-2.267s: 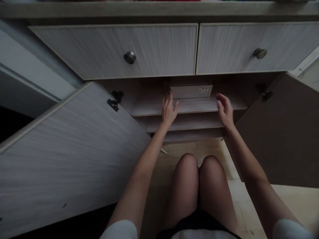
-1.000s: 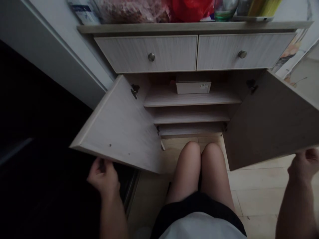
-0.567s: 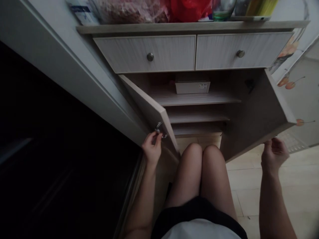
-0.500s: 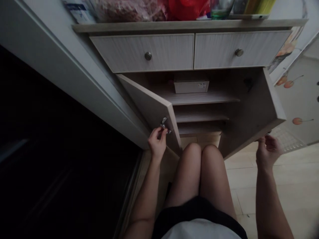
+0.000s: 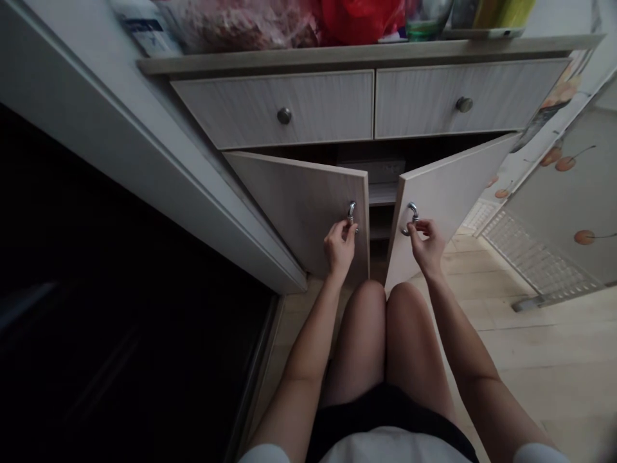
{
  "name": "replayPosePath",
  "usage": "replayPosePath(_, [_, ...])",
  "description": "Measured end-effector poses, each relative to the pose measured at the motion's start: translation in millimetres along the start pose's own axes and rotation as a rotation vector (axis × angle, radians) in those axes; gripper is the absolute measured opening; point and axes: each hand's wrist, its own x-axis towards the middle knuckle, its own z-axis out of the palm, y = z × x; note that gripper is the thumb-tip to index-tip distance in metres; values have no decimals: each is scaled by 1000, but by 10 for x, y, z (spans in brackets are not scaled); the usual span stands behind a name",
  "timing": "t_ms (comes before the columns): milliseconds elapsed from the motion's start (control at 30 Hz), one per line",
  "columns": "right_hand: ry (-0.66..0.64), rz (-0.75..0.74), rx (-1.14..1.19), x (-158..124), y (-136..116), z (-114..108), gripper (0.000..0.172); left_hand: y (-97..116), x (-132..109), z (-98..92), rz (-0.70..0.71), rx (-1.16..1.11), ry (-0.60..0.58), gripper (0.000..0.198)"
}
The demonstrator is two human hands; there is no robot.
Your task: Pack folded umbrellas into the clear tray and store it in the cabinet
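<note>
My left hand (image 5: 340,247) pinches the curved metal handle (image 5: 351,209) of the left cabinet door (image 5: 308,206). On the other side, my right hand (image 5: 427,244) grips the matching door handle (image 5: 412,209) on the right cabinet door (image 5: 448,186). Both doors stand ajar, angled outward, with a narrow gap between their edges. Through that gap a light box (image 5: 383,170) shows dimly on an upper shelf (image 5: 382,194). The doors hide most of the inside.
Two drawers with round knobs (image 5: 284,116) sit closed above the doors. A red bag (image 5: 361,22), a clear bag (image 5: 255,26) and a white bottle (image 5: 149,29) crowd the cabinet top. My knees are close below the doors. A cherry-patterned panel (image 5: 573,193) stands at right.
Both doors have swung inward toward each other, the right one much farther. My hands moved with the handles and came closer together. Less of the shelves shows.
</note>
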Motion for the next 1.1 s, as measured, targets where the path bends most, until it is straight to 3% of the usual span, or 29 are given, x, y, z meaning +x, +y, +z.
replayPosePath(133, [-11, 35, -7, 114, -9, 285, 36, 14, 110, 135, -10, 34, -13, 16])
replayPosePath(533, [-36, 98, -58, 377, 26, 718, 41, 6, 415, 461, -21, 80, -46, 16])
replayPosePath(1100, [-74, 70, -84, 710, 141, 1114, 33, -104, 762, 770, -43, 98, -68, 15])
